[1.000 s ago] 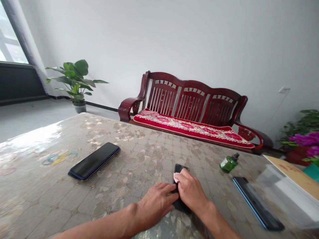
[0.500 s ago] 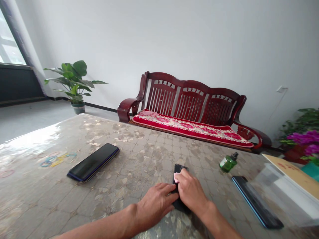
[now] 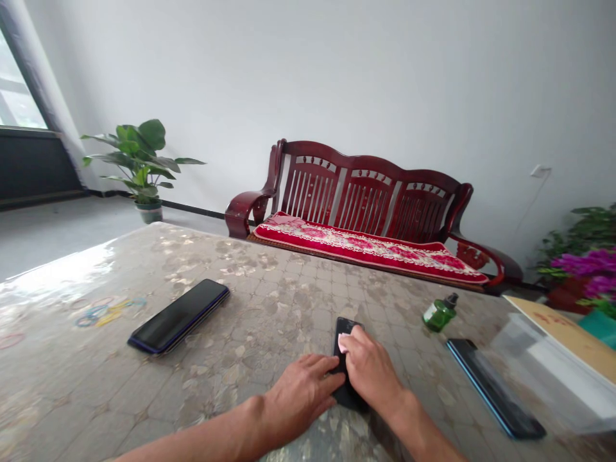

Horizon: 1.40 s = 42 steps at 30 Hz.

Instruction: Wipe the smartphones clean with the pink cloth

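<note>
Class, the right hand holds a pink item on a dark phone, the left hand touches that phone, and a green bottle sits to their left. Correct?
Not left: in the head view the green bottle is right of the right hand. That hand holds the pink item on the dark phone, which the left hand touches.

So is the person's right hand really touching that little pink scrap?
Touching. The head view shows it: the right hand has its fingers against the pink scrap, part of which pokes out over the black phone.
</note>
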Each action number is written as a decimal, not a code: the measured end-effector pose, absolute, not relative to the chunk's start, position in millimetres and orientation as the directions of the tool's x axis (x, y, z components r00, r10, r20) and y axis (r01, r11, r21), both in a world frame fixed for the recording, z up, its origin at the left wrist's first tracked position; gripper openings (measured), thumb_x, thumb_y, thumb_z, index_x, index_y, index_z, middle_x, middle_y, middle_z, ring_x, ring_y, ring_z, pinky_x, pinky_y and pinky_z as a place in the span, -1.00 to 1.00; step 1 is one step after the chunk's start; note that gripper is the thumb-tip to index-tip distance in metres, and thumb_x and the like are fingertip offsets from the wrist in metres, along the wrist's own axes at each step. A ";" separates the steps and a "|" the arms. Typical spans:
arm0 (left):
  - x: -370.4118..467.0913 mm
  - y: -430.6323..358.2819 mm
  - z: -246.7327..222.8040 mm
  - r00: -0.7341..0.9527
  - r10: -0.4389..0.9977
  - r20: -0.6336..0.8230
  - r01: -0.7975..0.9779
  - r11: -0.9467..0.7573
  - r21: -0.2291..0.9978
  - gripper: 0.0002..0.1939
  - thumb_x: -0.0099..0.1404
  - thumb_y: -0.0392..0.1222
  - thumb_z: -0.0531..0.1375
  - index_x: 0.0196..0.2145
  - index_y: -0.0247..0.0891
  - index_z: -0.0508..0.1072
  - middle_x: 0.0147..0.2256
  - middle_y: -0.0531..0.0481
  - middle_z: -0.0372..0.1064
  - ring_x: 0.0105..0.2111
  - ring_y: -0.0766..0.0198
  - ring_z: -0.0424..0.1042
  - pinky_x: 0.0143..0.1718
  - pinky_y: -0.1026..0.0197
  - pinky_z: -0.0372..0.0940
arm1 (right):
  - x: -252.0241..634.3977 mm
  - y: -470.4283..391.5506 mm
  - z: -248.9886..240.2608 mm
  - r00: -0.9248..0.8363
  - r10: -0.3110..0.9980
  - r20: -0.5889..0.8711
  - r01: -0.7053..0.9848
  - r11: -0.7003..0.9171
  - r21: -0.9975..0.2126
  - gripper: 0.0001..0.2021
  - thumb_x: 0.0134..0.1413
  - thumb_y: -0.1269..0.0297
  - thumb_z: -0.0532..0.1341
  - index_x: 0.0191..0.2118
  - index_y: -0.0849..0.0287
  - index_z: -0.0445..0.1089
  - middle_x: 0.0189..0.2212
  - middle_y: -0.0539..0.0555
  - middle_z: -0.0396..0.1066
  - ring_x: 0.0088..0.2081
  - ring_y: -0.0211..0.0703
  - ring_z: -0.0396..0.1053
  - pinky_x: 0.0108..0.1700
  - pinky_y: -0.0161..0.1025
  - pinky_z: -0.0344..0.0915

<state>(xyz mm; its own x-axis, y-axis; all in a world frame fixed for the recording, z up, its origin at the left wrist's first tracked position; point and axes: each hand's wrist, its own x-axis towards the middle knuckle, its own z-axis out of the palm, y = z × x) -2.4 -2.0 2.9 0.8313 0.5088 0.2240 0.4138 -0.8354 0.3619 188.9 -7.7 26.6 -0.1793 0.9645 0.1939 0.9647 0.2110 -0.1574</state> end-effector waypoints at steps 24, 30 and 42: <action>-2.1 -0.9 2.1 0.833 0.510 0.216 0.422 -0.837 0.347 -0.64 0.39 -0.17 0.16 0.12 -0.07 0.31 0.15 -0.08 0.30 0.05 0.07 0.36 0.10 0.04 0.26 | 203.1 3.9 29.2 -0.148 0.970 0.194 0.978 0.172 -0.116 -0.66 0.16 0.60 0.00 -0.22 0.12 0.46 -0.28 0.06 0.38 -0.20 -0.20 0.36 -0.16 -0.35 0.16; -2.6 -0.4 1.0 0.831 0.509 0.227 0.419 -0.839 0.346 -0.64 0.39 -0.15 0.16 0.13 -0.05 0.32 0.16 -0.07 0.29 0.05 0.06 0.36 0.11 0.03 0.26 | 203.0 16.4 26.1 -0.084 0.979 0.187 0.987 0.108 -0.122 -0.68 0.14 0.60 0.01 -0.25 0.13 0.46 -0.27 0.06 0.39 -0.21 -0.21 0.38 -0.19 -0.36 0.16; -1.9 -4.0 7.1 0.822 0.528 0.216 0.442 -0.829 0.344 -0.65 0.39 -0.19 0.16 0.12 -0.08 0.33 0.13 -0.06 0.31 0.05 0.09 0.35 0.13 0.06 0.24 | 193.3 15.8 15.6 -0.123 0.949 0.289 0.909 0.225 -0.352 -0.68 0.11 0.60 0.03 -0.27 0.13 0.48 -0.29 0.04 0.39 -0.22 -0.25 0.38 -0.15 -0.38 0.22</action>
